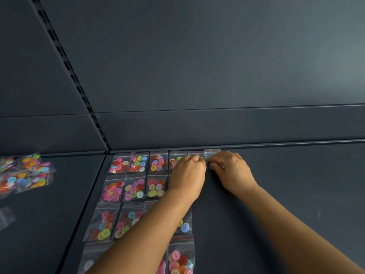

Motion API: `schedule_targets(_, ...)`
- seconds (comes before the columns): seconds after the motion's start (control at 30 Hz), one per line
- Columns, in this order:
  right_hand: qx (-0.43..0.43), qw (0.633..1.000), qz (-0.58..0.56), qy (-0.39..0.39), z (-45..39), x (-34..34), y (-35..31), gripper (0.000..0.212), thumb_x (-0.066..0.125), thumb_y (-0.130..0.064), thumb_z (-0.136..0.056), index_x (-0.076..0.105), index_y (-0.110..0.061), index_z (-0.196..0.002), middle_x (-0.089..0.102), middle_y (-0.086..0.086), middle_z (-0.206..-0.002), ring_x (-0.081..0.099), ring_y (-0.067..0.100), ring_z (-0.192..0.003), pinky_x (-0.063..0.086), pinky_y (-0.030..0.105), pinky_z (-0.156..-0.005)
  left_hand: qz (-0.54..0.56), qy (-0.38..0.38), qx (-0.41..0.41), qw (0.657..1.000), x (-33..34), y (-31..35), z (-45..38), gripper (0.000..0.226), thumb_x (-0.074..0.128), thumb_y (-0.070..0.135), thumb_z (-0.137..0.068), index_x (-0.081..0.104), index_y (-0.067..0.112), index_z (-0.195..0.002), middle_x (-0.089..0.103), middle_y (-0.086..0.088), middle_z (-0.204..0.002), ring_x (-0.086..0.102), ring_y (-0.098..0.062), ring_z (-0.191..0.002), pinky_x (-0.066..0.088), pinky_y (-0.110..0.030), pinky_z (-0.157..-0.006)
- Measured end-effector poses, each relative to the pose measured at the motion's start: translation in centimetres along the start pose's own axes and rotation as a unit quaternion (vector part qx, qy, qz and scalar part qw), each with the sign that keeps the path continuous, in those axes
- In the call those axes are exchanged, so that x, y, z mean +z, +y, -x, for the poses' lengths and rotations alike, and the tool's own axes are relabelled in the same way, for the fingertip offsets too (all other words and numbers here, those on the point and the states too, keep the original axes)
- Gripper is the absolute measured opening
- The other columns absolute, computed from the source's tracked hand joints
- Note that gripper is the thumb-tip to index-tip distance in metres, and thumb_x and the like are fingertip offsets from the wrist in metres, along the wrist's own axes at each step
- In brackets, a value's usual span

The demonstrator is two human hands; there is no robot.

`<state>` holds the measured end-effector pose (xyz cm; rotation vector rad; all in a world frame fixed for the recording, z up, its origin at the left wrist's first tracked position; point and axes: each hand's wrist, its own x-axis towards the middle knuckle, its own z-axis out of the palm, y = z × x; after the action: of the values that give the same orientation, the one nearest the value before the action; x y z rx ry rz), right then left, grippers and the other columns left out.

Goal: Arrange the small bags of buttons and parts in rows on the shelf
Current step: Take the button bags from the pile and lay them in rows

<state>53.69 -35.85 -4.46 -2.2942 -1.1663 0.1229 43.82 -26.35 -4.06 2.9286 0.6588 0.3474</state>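
At the far right end of the bagged rows on the dark shelf (276, 194), the left hand (189, 173) and right hand (232, 168) both pinch one clear bag (211, 153).

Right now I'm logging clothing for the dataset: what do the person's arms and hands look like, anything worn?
Both forearms are bare, no sleeves in view. The left hand and right hand wear no gloves, watch or bracelet. Any ring is too blurred to tell.
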Motion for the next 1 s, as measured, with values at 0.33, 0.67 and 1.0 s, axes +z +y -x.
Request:
schedule_targets(0.33,0.016,0.999,0.039,0.005,0.0,-0.4,-0.5,0.018,0.053,-0.017,-0.091,0.071,-0.015,-0.088,0.064,0.000,-0.102,0.050,0.023,-0.103,0.033,0.021,-0.079,-0.024,-0.013,-0.008,1.000,-0.2,0.1,-0.1,0.025,0.049,0.009,-0.092,0.059,0.010,-0.115,0.057,-0.006,-0.117,0.048,-0.026,-0.111,0.039,-0.034,-0.085)
schedule_targets(0.67,-0.079,0.994,0.069,0.012,1.5,-1.5,-5.2,0.048,0.052,-0.034,-0.092,0.047,-0.015,-0.136,0.049,0.001,-0.139,0.038,0.022,-0.131,0.031,0.035,-0.109,-0.029,0.058,-0.044,0.997,-4.6,-2.1,3.5,0.054,0.049,0.028,-0.096,0.032,0.010,-0.144,0.041,-0.007,-0.145,0.031,-0.024,-0.136,0.022,-0.033,-0.112)
schedule_targets(1.0,-0.196,0.976,0.077,-0.059,3.0,2.6,-15.5,0.064,0.045,-0.047,-0.093,0.024,-0.021,-0.147,0.031,-0.003,-0.152,0.023,0.017,-0.140,0.017,0.033,-0.116,-0.032,0.084,-0.154,0.984,-9.3,-9.8,12.1,0.058,0.048,0.036,-0.095,0.027,0.019,-0.146,0.033,0.000,-0.150,0.028,-0.018,-0.137,0.021,-0.030,-0.112)
